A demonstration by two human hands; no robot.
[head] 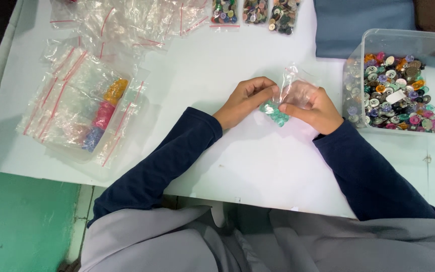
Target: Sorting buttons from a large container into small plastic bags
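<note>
My left hand (242, 100) and my right hand (314, 109) both pinch a small clear plastic bag (292, 88) above the white table (258, 161). The bag holds a cluster of teal green buttons (275, 112) at its lower end, between my hands. Its open top points up and away from me. Both arms wear dark blue sleeves.
A clear plastic tub (378, 38) full of mixed coloured buttons (396, 93) stands at the right. A pile of zip bags (76, 100), some with yellow, pink and blue buttons, lies at the left. Three filled bags of buttons (255, 12) lie at the far edge beside empty zip bags (132, 22).
</note>
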